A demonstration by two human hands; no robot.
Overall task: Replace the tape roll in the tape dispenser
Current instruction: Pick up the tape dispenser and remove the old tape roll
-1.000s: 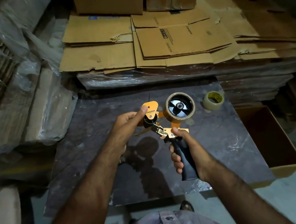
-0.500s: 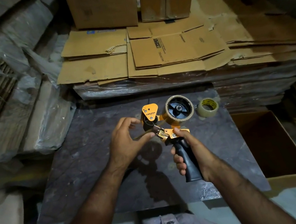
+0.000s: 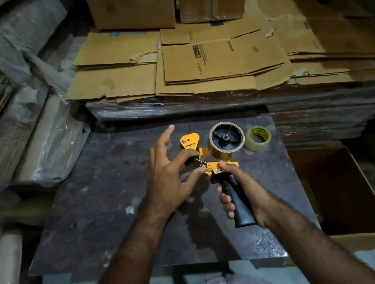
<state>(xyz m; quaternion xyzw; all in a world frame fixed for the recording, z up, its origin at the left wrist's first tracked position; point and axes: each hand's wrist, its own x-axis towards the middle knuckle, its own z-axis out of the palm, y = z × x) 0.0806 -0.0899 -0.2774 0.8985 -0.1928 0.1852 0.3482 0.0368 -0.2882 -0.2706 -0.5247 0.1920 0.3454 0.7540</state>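
Note:
My right hand [image 3: 245, 191] grips the black handle of an orange tape dispenser [image 3: 211, 160] held above a dark table [image 3: 100, 215]. A brown tape roll [image 3: 227, 139] sits on the dispenser's black hub. My left hand [image 3: 169, 176] is at the dispenser's front, thumb and middle finger pinching at the toothed blade area, where a thin strip of tape seems to run; the index finger points up and away. A second roll, clear tape with a yellow core [image 3: 257, 137], lies flat on the table just right of the dispenser.
An open cardboard box [image 3: 345, 193] stands on the floor right of the table. Stacks of flattened cartons [image 3: 218, 61] wrapped in plastic rise behind the table, and plastic-covered bundles [image 3: 22, 132] lie to the left.
My left hand moved from touching the orange front plate down to the blade area and now pinches there with the index finger lifted. The dispenser stayed in my right hand.

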